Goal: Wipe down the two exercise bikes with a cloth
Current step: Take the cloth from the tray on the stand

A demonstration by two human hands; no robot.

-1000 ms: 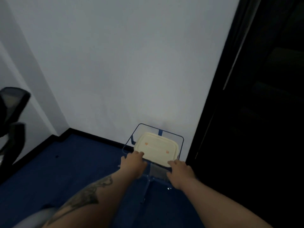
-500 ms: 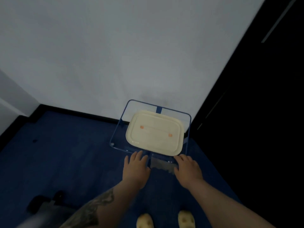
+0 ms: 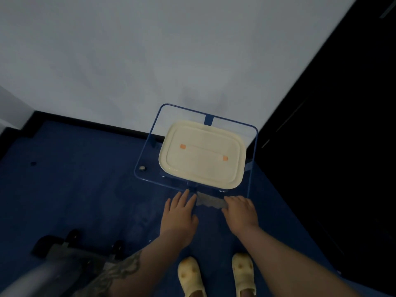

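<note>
Right-hand grip: my right hand lies over the right end of the grey cloth, fingers bent down onto it; whether they pinch the fabric or only press it cannot be told from this angle. Left-hand grip: my left hand is flat and holds nothing, its straight fingertips just beside the cloth's left end. The cloth sits below centre of the frame, on the near edge of a blue-framed clear stand, directly in front of a cream lidded box that rests on the stand. The cloth's long axis runs left to right across the frame, spanning the gap between both hands. The right hand is the nearer one, already in contact. Judgement: the step in hand is collecting the cloth; wiping has not begun. A grey wheeled base, lower left of the frame, may belong to a bike, but this cannot be confirmed.
</note>
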